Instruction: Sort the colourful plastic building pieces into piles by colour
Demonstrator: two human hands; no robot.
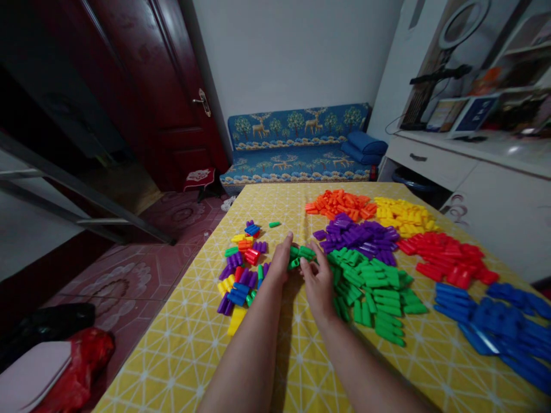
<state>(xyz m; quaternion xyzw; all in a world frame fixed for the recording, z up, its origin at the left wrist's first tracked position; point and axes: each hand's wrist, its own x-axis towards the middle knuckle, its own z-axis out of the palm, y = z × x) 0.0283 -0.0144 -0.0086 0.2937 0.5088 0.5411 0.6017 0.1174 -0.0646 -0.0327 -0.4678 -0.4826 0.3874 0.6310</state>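
Near the middle of the table, several short green plastic tube blocks (306, 252) sit between my two hands. My left hand (282, 258) closes on their left side, its fingers partly hidden behind the wrist. From the right, my right hand (317, 278) pinches the same blocks with thumb and fingers. Just beyond it spreads a pile of green tube blocks (365, 281), some joined in rows. A mixed-colour group (243, 287) of blocks lies left of my left arm. One loose green block (274, 224) rests farther back.
Orange (340, 203), purple (361, 238), yellow (404, 215), red (451, 258) and blue block piles (499, 321) cover the table's right side. The yellow patterned tablecloth (172, 350) reaches the left edge. A blue sofa (297, 158) stands behind, a white cabinet (495, 212) to the right.
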